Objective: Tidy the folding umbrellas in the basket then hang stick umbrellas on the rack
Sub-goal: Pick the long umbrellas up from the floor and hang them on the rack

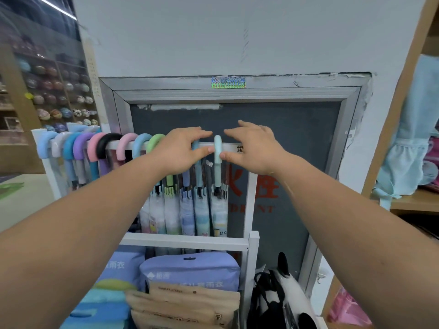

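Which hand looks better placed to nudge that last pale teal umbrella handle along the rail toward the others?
Probably the right hand: its thumb touches the teal handle on its outer side, so it can push inward. The left hand sits on the inner side, over the blue handle.

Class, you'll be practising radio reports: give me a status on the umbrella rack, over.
Left hand over blue handle, grip unclear. Right hand thumb against teal handle, which is hooked on the rail. No obstruction seen.
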A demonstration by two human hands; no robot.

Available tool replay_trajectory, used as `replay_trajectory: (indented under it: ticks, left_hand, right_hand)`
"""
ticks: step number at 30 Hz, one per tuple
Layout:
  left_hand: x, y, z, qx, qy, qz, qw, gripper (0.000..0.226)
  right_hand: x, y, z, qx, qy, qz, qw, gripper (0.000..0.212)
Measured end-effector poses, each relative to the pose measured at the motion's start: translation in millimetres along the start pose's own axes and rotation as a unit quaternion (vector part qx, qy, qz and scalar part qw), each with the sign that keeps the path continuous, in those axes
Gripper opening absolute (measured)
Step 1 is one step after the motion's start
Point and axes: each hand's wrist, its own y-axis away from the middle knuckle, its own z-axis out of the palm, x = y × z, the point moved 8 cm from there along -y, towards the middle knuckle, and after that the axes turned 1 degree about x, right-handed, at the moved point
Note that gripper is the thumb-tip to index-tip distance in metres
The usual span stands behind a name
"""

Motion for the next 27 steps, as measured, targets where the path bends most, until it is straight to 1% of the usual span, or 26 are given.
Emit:
replay_trajectory:
  ticks: [3, 7, 9, 11, 14, 17, 19, 23, 27]
  left_hand:
    - [4.2, 19.8, -5.3, 0.029, -0.03, 0.01, 0.999, 0.058]
    - [15.6, 48.2, -15.9, 0.072, -0.056, 0.029, 0.995, 0.06]
    - [25.8, 62.5, -18.1, 0.086, -0.06, 0.055, 0.993, 0.061]
    - [39.0, 78.9, -12.5, 0.081, -0.048, 0.092, 0.991, 0.063]
    - [65.4, 104.8, 8.8, 0.055, -0.034, 0.151, 0.987, 0.065]
    - [99.2, 132.4, 43.8, 0.012, -0.002, 0.183, 0.983, 0.068]
    - [130.0, 152.1, 71.6, -0.021, 0.026, 0.206, 0.978, 0.074]
    - [207.7, 201.1, 128.3, -0.103, 0.052, 0.253, 0.961, 0.071]
    - [292.7, 254.5, 182.7, -0.164, 0.074, 0.294, 0.939, 0.068]
  right_hand:
    - [-1.6, 23.3, -9.8, 0.035, -0.014, 0.028, 0.999, 0.07]
    - [-7.1, 68.7, -21.6, 0.035, -0.006, 0.074, 0.997, 0.064]
    - [-5.8, 96.7, -25.9, 0.038, -0.004, 0.113, 0.993, 0.062]
    - [-1.6, 131.6, -26.8, 0.037, -0.008, 0.159, 0.987, 0.062]
    - [3.9, 196.1, -22.3, 0.016, -0.001, 0.225, 0.974, 0.062]
    - [8.4, 274.8, -21.6, -0.009, 0.012, 0.304, 0.953, 0.062]
    - [11.0, 331.3, -29.2, -0.015, 0.021, 0.345, 0.938, 0.068]
    - [25.4, 454.6, -43.6, -0.04, 0.043, 0.428, 0.902, 0.062]
    - [46.3, 579.0, -50.9, -0.074, 0.031, 0.514, 0.854, 0.076]
